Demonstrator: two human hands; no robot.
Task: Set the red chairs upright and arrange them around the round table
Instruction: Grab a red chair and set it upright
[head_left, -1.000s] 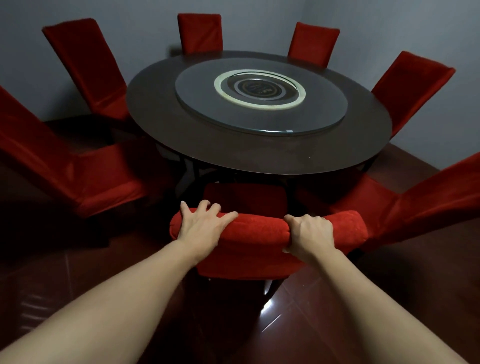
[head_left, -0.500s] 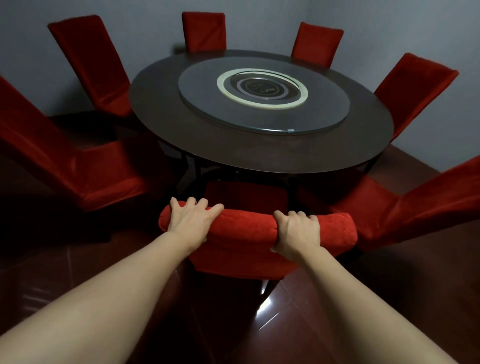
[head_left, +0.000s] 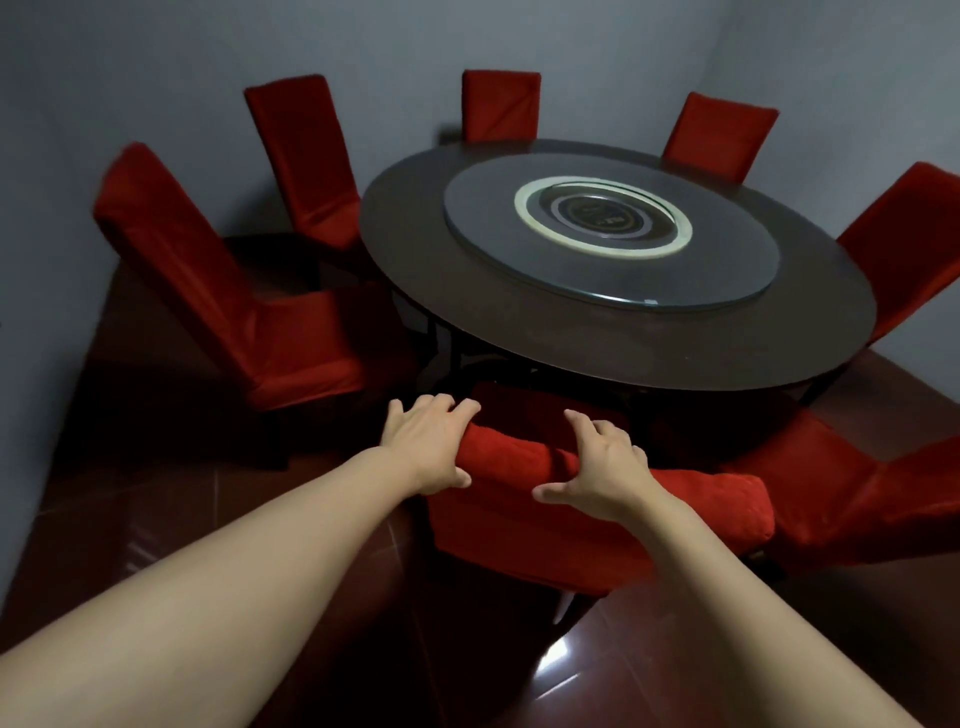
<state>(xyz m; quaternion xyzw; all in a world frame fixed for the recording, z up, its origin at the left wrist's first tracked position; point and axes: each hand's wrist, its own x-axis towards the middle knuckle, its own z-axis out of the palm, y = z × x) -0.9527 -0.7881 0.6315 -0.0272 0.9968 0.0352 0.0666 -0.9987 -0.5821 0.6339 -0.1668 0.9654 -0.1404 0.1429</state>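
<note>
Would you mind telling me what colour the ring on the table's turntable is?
The ring is pale cream, seen in the head view.

Round table in the middle of the floor, with a turntable on its centre. Nearest chair at the table's near edge, seat pushed under it; left hand on the left end of its backrest top, right hand on the middle. Left chair at the table's left edge, right chair at the near right edge. Four far chairs along the far edge, before the wall.
</note>
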